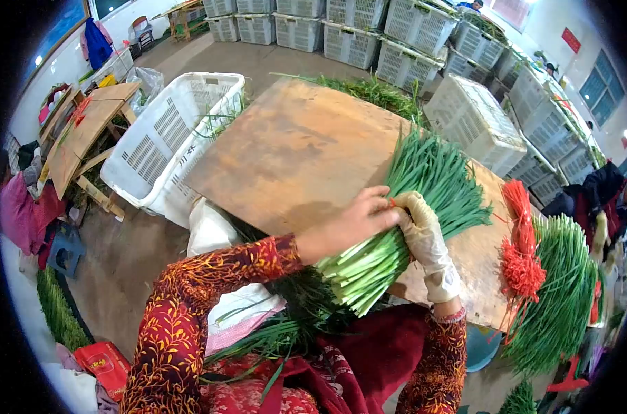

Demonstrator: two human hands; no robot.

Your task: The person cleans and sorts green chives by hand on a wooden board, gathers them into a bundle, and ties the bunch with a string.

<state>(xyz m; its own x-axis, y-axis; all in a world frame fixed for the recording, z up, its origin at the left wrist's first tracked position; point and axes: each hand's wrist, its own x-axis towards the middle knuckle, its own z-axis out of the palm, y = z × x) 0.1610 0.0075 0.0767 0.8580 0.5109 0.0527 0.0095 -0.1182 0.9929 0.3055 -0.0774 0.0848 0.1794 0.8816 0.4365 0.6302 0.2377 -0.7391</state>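
Note:
A thick bunch of green leafy stalks (438, 183) lies on the wooden board (293, 152), its pale cut ends toward my body. My left hand (351, 224), bare, reaches over the bunch from the left, its fingertips pinched together at a bit of red tie. On the bunch's right side rests my right hand (424, 238) in a pale glove, fingers bent around the stalks and meeting the left fingertips at the tie. A bundle of red ties (523, 255) lies on the board's right part, beside more green stalks (558, 297).
A white crate (168, 138) stands left of the board. Stacked crates (348, 45) line the back and right. Loose greens (375, 93) lie behind the board, others (279, 334) by my lap. A wooden table (92, 127) is at far left. Part of a person (471, 5) shows behind the crates.

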